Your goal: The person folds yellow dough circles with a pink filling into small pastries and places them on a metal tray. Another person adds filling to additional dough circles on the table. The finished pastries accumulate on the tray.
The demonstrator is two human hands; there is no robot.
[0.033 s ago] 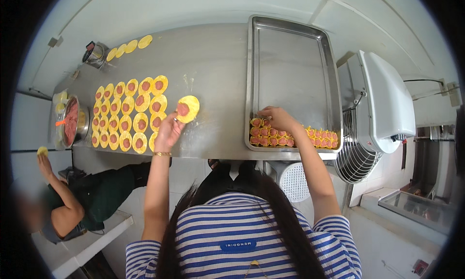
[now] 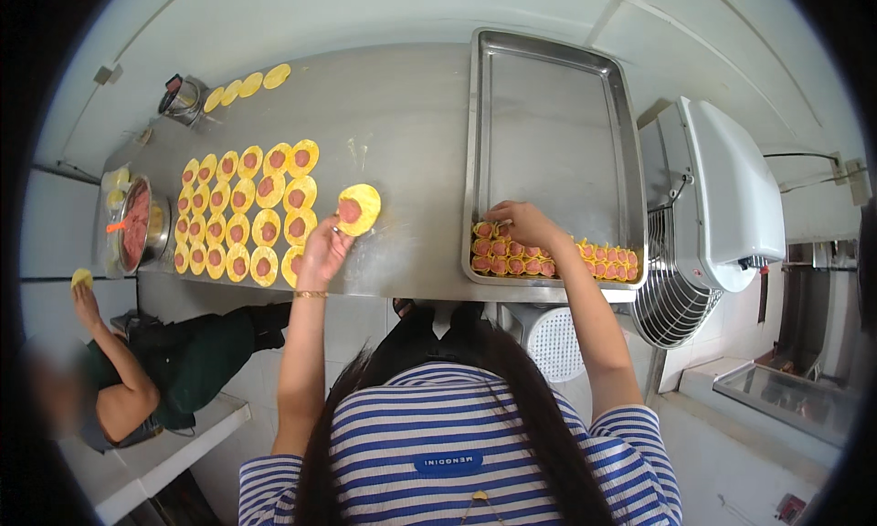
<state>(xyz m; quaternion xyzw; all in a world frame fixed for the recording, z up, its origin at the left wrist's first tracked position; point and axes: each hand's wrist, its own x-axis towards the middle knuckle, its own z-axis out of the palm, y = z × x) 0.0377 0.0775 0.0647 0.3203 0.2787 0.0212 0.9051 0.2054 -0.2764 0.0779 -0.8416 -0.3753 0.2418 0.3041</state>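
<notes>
Left hand pinching a filled wrapper, just left of the tray. Right hand inside the tray, fingers closed on a dumpling beside the dumpling rows.

Filled yellow wrapper, flat, lifted off counter

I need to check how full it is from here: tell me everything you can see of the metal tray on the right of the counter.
The metal tray is a shallow, rectangular, steel-looking pan with a raised rim and rounded corners, lying flat on the grey counter, its long side running away from the person. Most of its floor is bare. Along the near edge lie folded dumplings, yellow wrappers with pink filling, in about two tight rows. The right hand rests on the left end of them.
</notes>
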